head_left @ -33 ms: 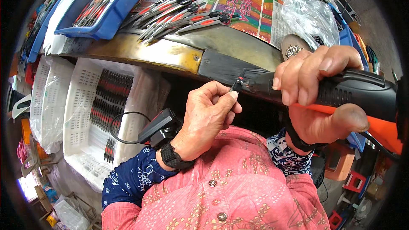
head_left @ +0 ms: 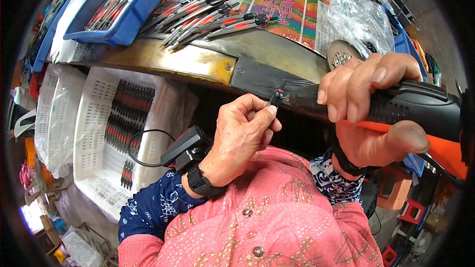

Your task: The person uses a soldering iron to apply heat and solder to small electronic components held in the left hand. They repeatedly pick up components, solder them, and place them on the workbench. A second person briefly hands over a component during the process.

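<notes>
The left hand has its fingers pinched on a small black-and-red piece, near the edge of the desk, at the tip of a black-and-orange power tool. The right hand's fingers clasp that tool. Farther out, compasses lie heaped (a white crate stands lower left)

power tool: black, orange | held piece: black, red | shirt: pink, triangle-patterned | tray: blue

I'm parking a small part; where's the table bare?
The shiny metal tabletop looks bare between the round beige dish and the grey-and-red drawing compasses. It's crowded from those compasses leftward to the blue plastic tray.
</notes>
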A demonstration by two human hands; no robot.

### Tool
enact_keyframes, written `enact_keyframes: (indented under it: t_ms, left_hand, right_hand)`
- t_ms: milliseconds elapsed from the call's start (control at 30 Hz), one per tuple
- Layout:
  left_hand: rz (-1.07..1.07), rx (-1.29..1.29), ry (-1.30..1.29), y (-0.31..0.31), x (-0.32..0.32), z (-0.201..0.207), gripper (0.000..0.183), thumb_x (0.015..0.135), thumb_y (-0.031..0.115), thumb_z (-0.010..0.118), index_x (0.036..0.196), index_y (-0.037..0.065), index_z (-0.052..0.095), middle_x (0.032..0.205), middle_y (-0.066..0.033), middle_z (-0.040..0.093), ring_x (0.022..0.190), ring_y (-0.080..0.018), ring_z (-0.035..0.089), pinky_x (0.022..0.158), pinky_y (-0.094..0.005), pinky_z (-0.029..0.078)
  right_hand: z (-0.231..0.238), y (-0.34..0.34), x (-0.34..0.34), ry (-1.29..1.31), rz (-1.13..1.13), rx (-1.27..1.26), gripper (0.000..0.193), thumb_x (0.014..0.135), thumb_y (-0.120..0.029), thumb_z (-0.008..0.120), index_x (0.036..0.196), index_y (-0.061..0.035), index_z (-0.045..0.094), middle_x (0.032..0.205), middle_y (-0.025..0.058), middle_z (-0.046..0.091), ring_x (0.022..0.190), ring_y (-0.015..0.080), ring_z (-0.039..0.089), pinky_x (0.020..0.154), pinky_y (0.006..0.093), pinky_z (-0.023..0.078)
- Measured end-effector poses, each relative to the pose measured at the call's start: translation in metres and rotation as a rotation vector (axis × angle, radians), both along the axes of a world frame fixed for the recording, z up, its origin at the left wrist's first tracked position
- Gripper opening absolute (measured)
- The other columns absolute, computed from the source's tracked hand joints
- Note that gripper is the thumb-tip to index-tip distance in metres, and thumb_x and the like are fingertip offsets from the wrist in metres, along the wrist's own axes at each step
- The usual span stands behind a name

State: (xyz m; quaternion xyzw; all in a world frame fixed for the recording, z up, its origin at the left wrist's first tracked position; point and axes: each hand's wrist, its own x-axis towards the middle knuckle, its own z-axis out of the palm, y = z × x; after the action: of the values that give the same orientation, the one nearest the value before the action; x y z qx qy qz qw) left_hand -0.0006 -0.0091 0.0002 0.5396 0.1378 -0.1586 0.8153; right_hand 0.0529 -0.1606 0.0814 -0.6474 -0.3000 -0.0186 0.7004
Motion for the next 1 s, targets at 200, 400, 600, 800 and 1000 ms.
enact_keyframes:
  t_ms: [200, 400, 600, 800, 1000]
  left_hand:
    - [0.01, 0.012, 0.011, -0.0012, 0.0005, 0.0004, 0.013, 0.091, 0.018, 0.058, 0.088, 0.005, 0.057, 0.072, -0.0009, 0.061, 0.053, -0.0033, 0.049, 0.045, -0.0166, 0.038]
    - [0.018, 0.012, 0.01, -0.0016, -0.0005, 0.0004, 0.013, 0.091, 0.017, 0.059, 0.087, 0.005, 0.056, 0.072, -0.0012, 0.061, 0.053, -0.0032, 0.048, 0.044, -0.0168, 0.037]
    - [0.05, -0.033, -0.001, -0.0035, -0.0002, -0.0008, 0.012, 0.09, 0.014, 0.058, 0.084, 0.003, 0.056, 0.069, -0.0019, 0.06, 0.052, -0.0043, 0.048, 0.045, -0.0185, 0.038]
    - [0.118, -0.052, -0.008, -0.0085, 0.0002, -0.0021, 0.012, 0.089, 0.009, 0.057, 0.081, 0.001, 0.054, 0.063, -0.0027, 0.057, 0.046, -0.0046, 0.045, 0.04, -0.0194, 0.036]
    - [0.122, -0.065, -0.017, -0.0089, 0.001, -0.003, 0.012, 0.089, 0.008, 0.057, 0.08, 0.001, 0.054, 0.063, -0.0031, 0.057, 0.045, -0.0049, 0.045, 0.04, -0.0199, 0.035]
  right_hand:
    - [0.0012, 0.0008, 0.0004, 0.001, 0.008, -0.003, 0.06, 0.077, -0.059, 0.066, 0.097, -0.0061, 0.045, 0.064, 0.0012, 0.048, 0.051, 0.0134, 0.049, 0.056, 0.0294, 0.044]
    - [0.0016, 0.0032, 0.0007, 0.008, 0.019, -0.01, 0.059, 0.078, -0.059, 0.065, 0.097, -0.0064, 0.045, 0.064, 0.0012, 0.048, 0.052, 0.0134, 0.049, 0.056, 0.0294, 0.044]
    - [0.0028, 0.0047, 0.0008, 0.023, 0.031, -0.035, 0.059, 0.078, -0.059, 0.064, 0.096, -0.0066, 0.045, 0.065, 0.0012, 0.048, 0.052, 0.0133, 0.049, 0.056, 0.0294, 0.044]
    - [0.0048, 0.0064, 0.0015, 0.04, 0.047, -0.062, 0.059, 0.078, -0.06, 0.064, 0.096, -0.0069, 0.045, 0.065, 0.0012, 0.048, 0.052, 0.0133, 0.05, 0.056, 0.0294, 0.044]
    - [0.0064, 0.0078, 0.002, 0.072, 0.072, -0.058, 0.059, 0.079, -0.06, 0.063, 0.095, -0.0071, 0.045, 0.065, 0.0012, 0.049, 0.052, 0.0133, 0.05, 0.057, 0.0294, 0.044]
